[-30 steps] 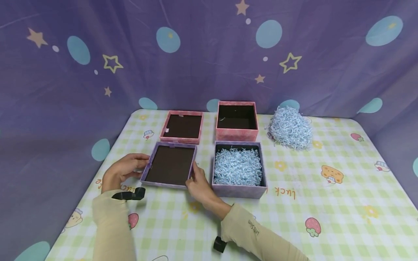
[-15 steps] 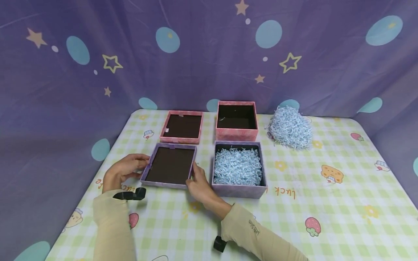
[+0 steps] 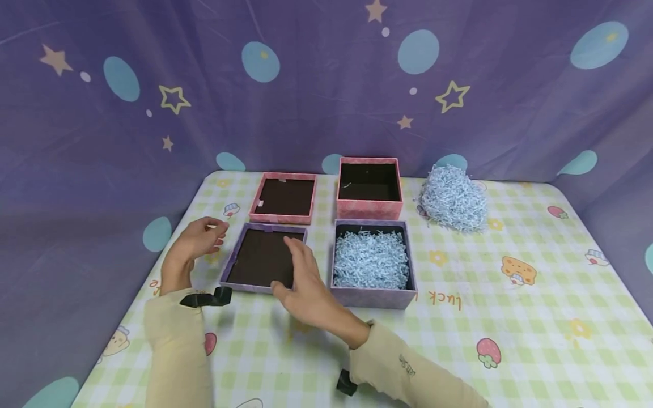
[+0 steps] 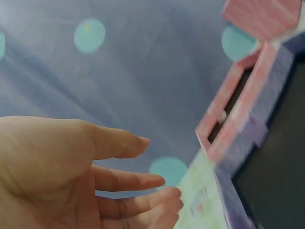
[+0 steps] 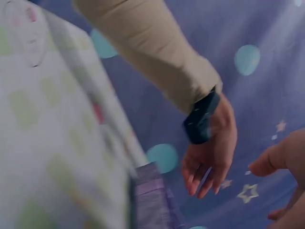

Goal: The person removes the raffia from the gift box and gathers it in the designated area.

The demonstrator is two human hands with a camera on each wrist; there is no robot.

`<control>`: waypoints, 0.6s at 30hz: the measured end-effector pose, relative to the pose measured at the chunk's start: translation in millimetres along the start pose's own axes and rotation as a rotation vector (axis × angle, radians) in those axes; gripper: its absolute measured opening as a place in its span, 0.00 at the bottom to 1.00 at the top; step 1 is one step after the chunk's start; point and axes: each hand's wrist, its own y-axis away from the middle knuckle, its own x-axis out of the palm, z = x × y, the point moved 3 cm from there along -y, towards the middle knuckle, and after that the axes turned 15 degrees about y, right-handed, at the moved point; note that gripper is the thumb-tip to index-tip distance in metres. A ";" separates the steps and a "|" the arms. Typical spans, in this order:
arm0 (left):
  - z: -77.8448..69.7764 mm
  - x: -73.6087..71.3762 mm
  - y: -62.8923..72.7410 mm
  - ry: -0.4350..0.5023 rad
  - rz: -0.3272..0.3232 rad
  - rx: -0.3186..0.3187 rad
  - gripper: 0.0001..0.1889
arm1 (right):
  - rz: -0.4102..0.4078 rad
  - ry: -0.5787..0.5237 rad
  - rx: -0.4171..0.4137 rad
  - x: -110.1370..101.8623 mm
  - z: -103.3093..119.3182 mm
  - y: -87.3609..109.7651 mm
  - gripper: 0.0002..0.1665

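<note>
A purple box lid [image 3: 262,258] lies on the table, its dark inside facing up. Just off its left edge is my left hand [image 3: 198,241], holding nothing, fingers loosely bent; the left wrist view shows this hand [image 4: 119,176] apart from the lid's purple rim [image 4: 233,157]. My right hand [image 3: 306,283] hovers over the lid's near right corner with thumb and fingers spread and nothing between them. Right of that hand stands a purple box [image 3: 374,298], filled with pale blue shredded paper [image 3: 371,260].
Behind the purple lid lies a pink box lid [image 3: 283,219], inside up. An open pink box [image 3: 369,209] stands behind the purple one, a small shred inside. A heap of blue shredded paper [image 3: 454,199] sits at the back right. A purple curtain [image 3: 326,85] hangs behind the table.
Both hands have let go of the purple lid. The left has risen slightly away from its left edge; the right has lifted off its right side. The lid stays in place.
</note>
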 end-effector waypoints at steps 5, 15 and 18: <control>-29.0 14.1 3.4 0.004 0.020 0.095 0.31 | 0.049 -0.074 -0.068 -26.7 12.2 5.8 0.44; -80.4 58.0 13.8 -0.012 0.112 0.228 0.26 | -0.054 0.026 -0.112 -84.4 3.8 14.6 0.45; -91.3 71.8 15.2 -0.015 0.148 0.252 0.24 | -0.078 0.082 -0.111 -101.4 -3.3 16.1 0.46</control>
